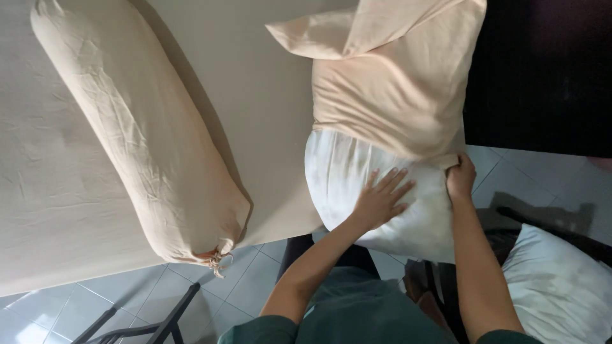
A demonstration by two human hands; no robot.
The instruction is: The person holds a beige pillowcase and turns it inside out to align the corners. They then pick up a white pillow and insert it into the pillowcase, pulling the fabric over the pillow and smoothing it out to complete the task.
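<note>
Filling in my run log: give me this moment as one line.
left hand: flat on white pillow | right hand: grips pillowcase edge | pillow: half covered | bolster: on bed

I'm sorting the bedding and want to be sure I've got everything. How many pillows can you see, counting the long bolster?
3. A long beige bolster lies on the bed at left. A white pillow, half inside a beige pillowcase, sits under both hands. Another white pillow lies at lower right. Others may be out of frame.

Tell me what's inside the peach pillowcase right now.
A white pillow is partly inside the peach pillowcase; its lower half sticks out under the left hand. The covered upper part cannot be seen.
</note>
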